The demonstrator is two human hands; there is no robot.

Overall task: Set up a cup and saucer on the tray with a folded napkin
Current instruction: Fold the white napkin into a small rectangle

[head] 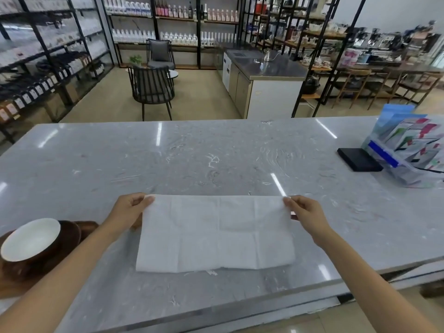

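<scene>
A big gray table sits in a shop. The white napkin lies flat on it. The left hand and right hand each pinch a far corner.

tray: cut by left edge | cup: base hidden | shelf bottles: labels unreadable

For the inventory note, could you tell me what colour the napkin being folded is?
Plain white napkin, creased into panels; the head view shows it clearly.
</scene>
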